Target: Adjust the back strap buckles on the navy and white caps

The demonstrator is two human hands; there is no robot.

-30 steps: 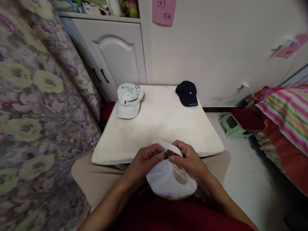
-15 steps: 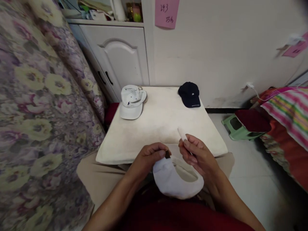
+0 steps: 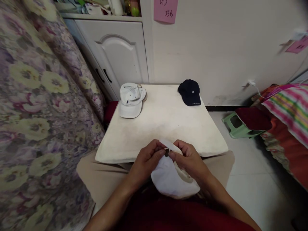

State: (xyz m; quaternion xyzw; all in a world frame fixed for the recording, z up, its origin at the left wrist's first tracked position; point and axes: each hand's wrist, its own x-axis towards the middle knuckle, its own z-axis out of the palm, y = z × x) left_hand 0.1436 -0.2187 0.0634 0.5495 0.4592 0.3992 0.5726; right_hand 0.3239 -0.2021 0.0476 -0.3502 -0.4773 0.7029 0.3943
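Observation:
A white cap [image 3: 172, 179] lies upside down in my lap, at the near edge of a small cream table [image 3: 163, 125]. My left hand [image 3: 146, 158] pinches the small dark buckle at the cap's back. My right hand [image 3: 189, 158] pinches the white strap right beside it, fingertips of both hands almost touching. On the far left of the table rests a pale grey cap [image 3: 131, 99]. A navy cap [image 3: 190, 92] sits at the far right corner.
A floral curtain or cover [image 3: 40, 106] fills the left side. A white cabinet [image 3: 117, 54] stands behind the table against the wall. A green stool [image 3: 234, 125] and a bed with striped bedding [image 3: 286, 109] are on the right.
Half a second ago my right hand held the strap's end pulled away to the right. It has come back to the buckle, and both hands now meet at the cap's back.

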